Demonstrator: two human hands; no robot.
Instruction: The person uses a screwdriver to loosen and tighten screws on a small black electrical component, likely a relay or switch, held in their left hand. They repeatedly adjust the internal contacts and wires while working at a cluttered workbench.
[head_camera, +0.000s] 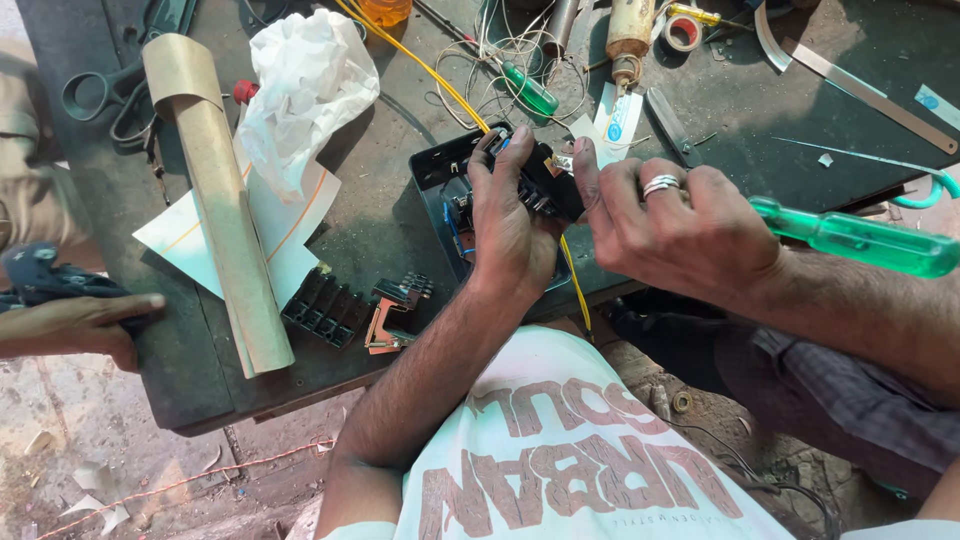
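Note:
My left hand (512, 220) grips a black electrical part (548, 182) above an open black box (436, 166) on the dark workbench (380, 230). My right hand (670, 220), with a ring on one finger, holds a green-handled screwdriver (860, 240) and touches the black part with its fingertips. A yellow wire (440, 80) runs from the back of the bench to the part and hangs down below my hands.
A rolled card tube (215, 190), white paper (300, 80), a black terminal block (328, 308) and a small copper-coloured part (385, 325) lie at the left. Another person's hand (85, 325) rests at the left edge. Scissors (100, 95), another green screwdriver (530, 92), tape and metal strips lie at the back.

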